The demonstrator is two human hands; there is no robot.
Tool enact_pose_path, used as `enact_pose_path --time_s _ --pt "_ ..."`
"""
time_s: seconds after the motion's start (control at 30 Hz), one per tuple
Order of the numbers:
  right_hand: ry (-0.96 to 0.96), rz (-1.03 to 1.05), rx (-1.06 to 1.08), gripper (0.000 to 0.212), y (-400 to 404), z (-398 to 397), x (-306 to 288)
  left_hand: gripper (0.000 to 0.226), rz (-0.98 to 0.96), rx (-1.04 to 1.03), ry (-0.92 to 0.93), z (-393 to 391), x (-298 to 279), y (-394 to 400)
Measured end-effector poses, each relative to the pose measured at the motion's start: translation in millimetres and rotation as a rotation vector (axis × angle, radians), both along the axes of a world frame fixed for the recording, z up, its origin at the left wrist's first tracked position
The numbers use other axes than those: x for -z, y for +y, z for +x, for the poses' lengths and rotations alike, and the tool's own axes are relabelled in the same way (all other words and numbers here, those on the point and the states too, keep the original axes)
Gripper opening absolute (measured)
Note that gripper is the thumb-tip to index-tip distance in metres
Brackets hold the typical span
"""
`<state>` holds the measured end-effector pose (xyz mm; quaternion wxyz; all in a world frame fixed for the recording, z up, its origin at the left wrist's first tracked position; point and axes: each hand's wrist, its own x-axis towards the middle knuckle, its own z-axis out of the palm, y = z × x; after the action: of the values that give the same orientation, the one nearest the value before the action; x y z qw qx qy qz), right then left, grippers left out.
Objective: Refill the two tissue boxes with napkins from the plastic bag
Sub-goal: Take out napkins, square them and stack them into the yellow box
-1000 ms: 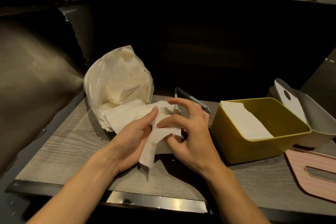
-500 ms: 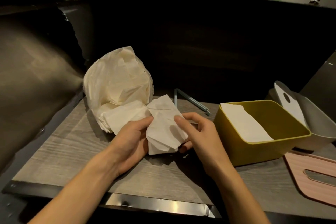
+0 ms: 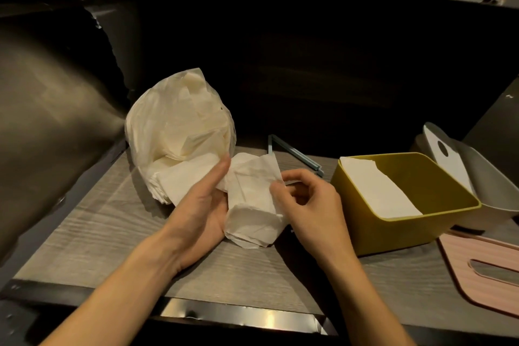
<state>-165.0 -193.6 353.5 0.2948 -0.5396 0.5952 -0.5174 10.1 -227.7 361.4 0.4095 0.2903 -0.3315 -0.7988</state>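
Note:
A white plastic bag (image 3: 179, 121) of napkins lies open on the wooden table, napkins spilling from its mouth (image 3: 185, 177). In front of it I hold a small stack of white napkins (image 3: 252, 211). My left hand (image 3: 202, 205) lies flat against the stack's left side with straight fingers. My right hand (image 3: 306, 202) pinches the stack's upper right edge. To the right stands a yellow tissue box (image 3: 393, 233), lid off, with napkins (image 3: 376, 188) inside. Behind it leans a grey tissue box (image 3: 494, 185) with a white insert.
A pink slotted lid (image 3: 483, 270) lies flat at the right edge. A thin blue-grey metal clip (image 3: 295, 153) rests behind the napkins. A dark wall rises behind the table (image 3: 98, 227), and a metal strip runs along the front edge.
The napkin stack has been turned and gathered into a neater bundle. My left hand has straightened along its side, and my right hand has shifted to pinch its top edge.

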Motion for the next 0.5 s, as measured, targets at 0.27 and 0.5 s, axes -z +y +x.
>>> enact_pose_path --time_s 0.27,0.5 --pt "0.554 -0.204 -0.36 0.043 9.9 0.7 -7.1 0.036 -0.016 -0.038 -0.117 2.8 1.2 -0.8" --pt "0.18 -0.191 -0.149 0.012 -0.5 4.8 -0.6 0.036 -0.009 -0.037 -0.092 2.0 1.2 -0.2"
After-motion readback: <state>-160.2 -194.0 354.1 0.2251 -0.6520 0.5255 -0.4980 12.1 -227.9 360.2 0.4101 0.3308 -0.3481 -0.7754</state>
